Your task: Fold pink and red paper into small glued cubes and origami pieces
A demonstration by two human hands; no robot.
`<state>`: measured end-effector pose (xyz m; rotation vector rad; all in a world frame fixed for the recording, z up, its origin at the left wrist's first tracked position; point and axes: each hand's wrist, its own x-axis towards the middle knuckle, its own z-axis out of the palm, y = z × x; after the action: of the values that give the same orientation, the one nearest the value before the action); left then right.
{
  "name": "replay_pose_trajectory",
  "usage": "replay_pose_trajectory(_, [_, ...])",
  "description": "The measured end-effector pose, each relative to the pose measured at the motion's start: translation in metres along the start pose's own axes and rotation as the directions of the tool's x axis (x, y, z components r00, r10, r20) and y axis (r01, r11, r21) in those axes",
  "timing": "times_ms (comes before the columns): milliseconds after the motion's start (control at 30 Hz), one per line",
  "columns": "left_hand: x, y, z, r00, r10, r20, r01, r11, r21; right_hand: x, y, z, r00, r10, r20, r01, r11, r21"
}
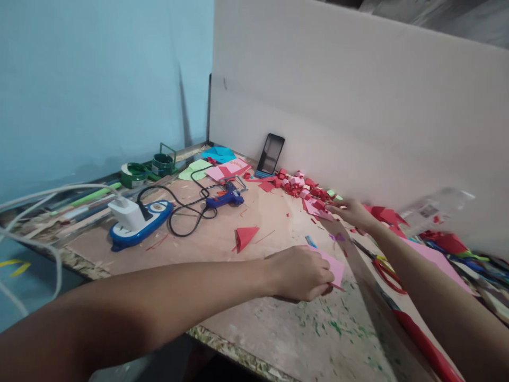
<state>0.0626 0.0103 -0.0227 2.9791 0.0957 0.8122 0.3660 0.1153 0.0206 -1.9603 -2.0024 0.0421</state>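
Observation:
My left hand [300, 273] is closed on a pink sheet of paper [334, 268] near the front of the table, its fingers curled over the sheet's lower edge. Farther back and to the right, my right hand [352, 213] reaches out with its fingers stretched toward a pile of small folded red and pink paper pieces [296, 183]. Its fingertips are at a flat pink paper [316, 209] beside the pile; whether they touch it is hard to tell. A folded red paper triangle [245, 237] lies left of the pink sheet.
A blue glue gun [225, 199] and a blue extension socket [141, 225] with a white plug lie left. A phone [270, 154] leans on the white board. Red-handled scissors [387, 276] and a red-handled cutting tool [421, 339] lie under my right arm. Green tape holders [135, 174] stand at back left.

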Motion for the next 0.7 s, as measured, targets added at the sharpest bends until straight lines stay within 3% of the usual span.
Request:
replay_pose_trajectory(167, [-0.001,-0.001,0.001,1.000,0.003,-0.020,-0.003,1.000,-0.002,-0.019,0.042,-0.029,0.984,0.148,-0.097,-0.157,0.984,-0.086])
replay_pose_trajectory(367, [-0.001,0.000,-0.003,0.999,0.032,-0.031,-0.033,0.999,-0.031,-0.042,0.081,-0.048,0.909,0.305,-0.284,-0.366,0.911,-0.190])
replay_pose_trajectory(500, [-0.001,-0.002,-0.003,0.999,-0.048,0.024,0.050,0.994,-0.097,-0.041,0.095,-0.042,0.898,0.332,-0.288,-0.392,0.901,-0.184])
replay_pose_trajectory(700, [-0.002,-0.004,-0.001,0.997,-0.066,0.038,0.071,0.984,-0.163,-0.028,0.096,-0.020,0.901,0.359,-0.243,-0.398,0.907,-0.136])
